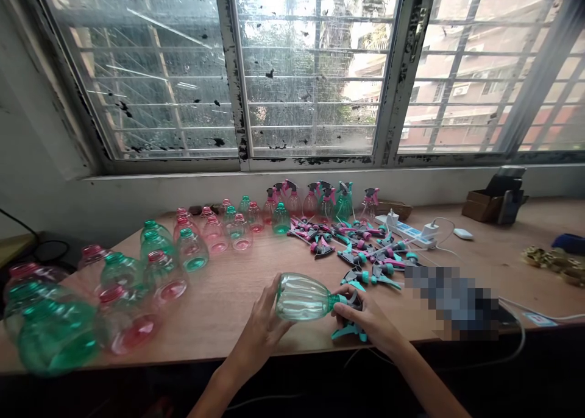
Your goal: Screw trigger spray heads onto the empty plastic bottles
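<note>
My left hand [261, 328] wraps its fingers round the body of a clear green plastic bottle [302, 297] that lies on its side above the wooden table [228, 296]. At the bottle's neck, my right hand [365, 320] grips a teal and grey spray trigger head [349, 315]. Both hands are closed on these parts near the table's front edge.
Several pink and green bottles [150, 265] lie at the left. A pile of loose trigger heads [361, 247] is behind my hands, with assembled spray bottles [320, 201] by the window. A white power strip [406, 230], cardboard box [484, 203] and blurred object [457, 302] sit at the right.
</note>
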{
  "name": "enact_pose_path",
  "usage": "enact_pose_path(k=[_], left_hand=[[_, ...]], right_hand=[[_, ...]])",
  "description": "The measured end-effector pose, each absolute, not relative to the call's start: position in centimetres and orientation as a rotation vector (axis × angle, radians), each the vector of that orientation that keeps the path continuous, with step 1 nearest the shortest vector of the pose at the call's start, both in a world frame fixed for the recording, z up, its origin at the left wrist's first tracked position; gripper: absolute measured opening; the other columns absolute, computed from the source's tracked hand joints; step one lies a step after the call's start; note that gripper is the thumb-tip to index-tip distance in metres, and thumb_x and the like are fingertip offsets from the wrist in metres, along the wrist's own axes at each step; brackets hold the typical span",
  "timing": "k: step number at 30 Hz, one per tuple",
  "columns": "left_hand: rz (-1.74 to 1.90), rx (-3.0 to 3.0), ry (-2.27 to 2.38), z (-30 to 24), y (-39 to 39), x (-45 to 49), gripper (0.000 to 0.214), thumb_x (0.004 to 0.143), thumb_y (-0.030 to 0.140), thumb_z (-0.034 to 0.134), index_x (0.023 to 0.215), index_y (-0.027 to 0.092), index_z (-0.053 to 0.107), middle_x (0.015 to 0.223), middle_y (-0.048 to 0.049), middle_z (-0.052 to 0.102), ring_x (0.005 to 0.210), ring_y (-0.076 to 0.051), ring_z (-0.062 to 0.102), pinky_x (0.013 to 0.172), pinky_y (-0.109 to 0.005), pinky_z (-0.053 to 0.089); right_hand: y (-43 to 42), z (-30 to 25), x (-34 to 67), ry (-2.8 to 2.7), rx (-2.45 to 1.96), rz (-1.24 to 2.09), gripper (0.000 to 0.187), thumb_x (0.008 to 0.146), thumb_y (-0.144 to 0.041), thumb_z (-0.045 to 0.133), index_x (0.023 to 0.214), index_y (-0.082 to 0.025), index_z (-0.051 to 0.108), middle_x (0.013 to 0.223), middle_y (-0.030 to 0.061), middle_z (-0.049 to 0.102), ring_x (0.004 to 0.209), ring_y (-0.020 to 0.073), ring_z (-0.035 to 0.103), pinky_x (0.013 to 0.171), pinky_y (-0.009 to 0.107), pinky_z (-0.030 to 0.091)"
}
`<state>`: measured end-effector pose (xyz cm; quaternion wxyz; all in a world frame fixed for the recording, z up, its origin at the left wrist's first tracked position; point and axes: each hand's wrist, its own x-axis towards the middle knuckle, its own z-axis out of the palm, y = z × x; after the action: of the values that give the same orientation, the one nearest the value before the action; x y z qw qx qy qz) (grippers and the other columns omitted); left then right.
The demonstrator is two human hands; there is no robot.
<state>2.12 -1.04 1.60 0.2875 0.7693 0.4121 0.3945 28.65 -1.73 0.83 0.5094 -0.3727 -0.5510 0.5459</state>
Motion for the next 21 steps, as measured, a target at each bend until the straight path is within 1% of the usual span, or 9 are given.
enact_pose_path(k=[2, 3, 7, 9, 12, 14, 17, 18, 21], left_hand=[[1.05, 2.062, 1.108, 1.4, -1.1, 2.1, 0.075, 0.095, 0.033, 0.062, 0.156, 0.039, 0.019, 0.157, -0.0063, 0.04, 0.145, -0.031, 0.036, 0.119, -0.05, 0.031], [1.035, 2.067, 1.12, 1.4, -1.2, 2.1, 0.077, 0.094, 0.034, 0.063, 0.156, 0.039, 0.018, 0.158, -0.0063, 0.039, 0.145, -0.032, 0.036, 0.119, -0.051, 0.031], [0.981, 2.038, 1.178, 1.5, -1.2, 1.9, 0.096, 0.085, 0.042, 0.074, 0.158, 0.032, 0.012, 0.159, -0.0122, 0.037, 0.145, -0.037, 0.036, 0.118, -0.055, 0.032], [0.976, 2.023, 1.176, 1.6, -1.0, 1.9, 0.095, 0.084, 0.044, 0.074, 0.158, 0.029, 0.017, 0.159, -0.014, 0.038, 0.145, -0.038, 0.036, 0.118, -0.054, 0.032], [1.002, 2.034, 1.141, 1.6, -0.8, 2.0, 0.09, 0.083, 0.042, 0.076, 0.156, 0.029, 0.025, 0.158, -0.0123, 0.041, 0.145, -0.038, 0.036, 0.117, -0.053, 0.034], [1.031, 2.03, 1.133, 1.4, -0.8, 2.0, 0.086, 0.085, 0.041, 0.074, 0.156, 0.032, 0.025, 0.158, -0.0103, 0.04, 0.145, -0.037, 0.037, 0.117, -0.052, 0.035], [1.064, 1.996, 1.123, 1.0, -0.8, 1.9, 0.076, 0.093, 0.037, 0.065, 0.156, 0.037, 0.022, 0.159, -0.0075, 0.039, 0.144, -0.033, 0.039, 0.117, -0.051, 0.036], [1.064, 1.99, 1.12, 0.9, -0.8, 1.9, 0.076, 0.093, 0.037, 0.064, 0.156, 0.038, 0.022, 0.159, -0.0069, 0.039, 0.144, -0.032, 0.04, 0.116, -0.051, 0.037], [1.061, 1.995, 1.118, 0.7, -0.9, 1.7, 0.089, 0.086, 0.038, 0.074, 0.157, 0.036, 0.02, 0.157, -0.0096, 0.042, 0.143, -0.036, 0.04, 0.115, -0.052, 0.038]], right_hand=[[-1.8, 1.0, 28.6, -1.319, -0.888, 1.321, 0.032, 0.081, -0.042, 0.08, 0.097, -0.018, 0.064, 0.07, -0.0015, 0.071, 0.059, 0.0144, 0.064, 0.059, 0.026, 0.051], [-1.8, 0.9, 28.6, -1.319, -0.887, 1.321, 0.033, 0.081, -0.042, 0.08, 0.097, -0.018, 0.064, 0.07, -0.0013, 0.071, 0.059, 0.0144, 0.064, 0.059, 0.026, 0.051], [-1.5, 0.3, 28.8, -1.354, -0.91, 1.305, 0.035, 0.08, -0.041, 0.081, 0.1, -0.018, 0.064, 0.063, -0.002, 0.07, 0.059, 0.0156, 0.064, 0.059, 0.026, 0.05], [-1.4, 0.1, 28.8, -1.372, -0.925, 1.298, 0.036, 0.08, -0.041, 0.081, 0.101, -0.018, 0.064, 0.061, -0.0023, 0.07, 0.058, 0.0161, 0.064, 0.059, 0.027, 0.05], [-1.5, 0.3, 28.8, -1.365, -0.937, 1.29, 0.034, 0.081, -0.041, 0.08, 0.101, -0.018, 0.064, 0.064, -0.0019, 0.071, 0.06, 0.0163, 0.064, 0.06, 0.027, 0.05], [-1.5, 0.4, 28.7, -1.342, -0.924, 1.301, 0.033, 0.081, -0.042, 0.08, 0.099, -0.019, 0.064, 0.067, -0.0014, 0.071, 0.06, 0.0164, 0.065, 0.06, 0.027, 0.051], [-1.4, 0.1, 28.7, -1.318, -0.89, 1.332, 0.034, 0.08, -0.044, 0.081, 0.097, -0.019, 0.064, 0.072, -0.0003, 0.072, 0.06, 0.0165, 0.065, 0.059, 0.027, 0.053], [-1.4, 0.0, 28.7, -1.318, -0.882, 1.337, 0.034, 0.08, -0.043, 0.08, 0.097, -0.019, 0.064, 0.073, -0.0001, 0.073, 0.06, 0.0163, 0.065, 0.058, 0.027, 0.053], [-1.1, -0.4, 28.8, -1.332, -0.879, 1.337, 0.032, 0.081, -0.041, 0.08, 0.099, -0.019, 0.064, 0.071, -0.0002, 0.072, 0.06, 0.0156, 0.065, 0.059, 0.026, 0.052]])
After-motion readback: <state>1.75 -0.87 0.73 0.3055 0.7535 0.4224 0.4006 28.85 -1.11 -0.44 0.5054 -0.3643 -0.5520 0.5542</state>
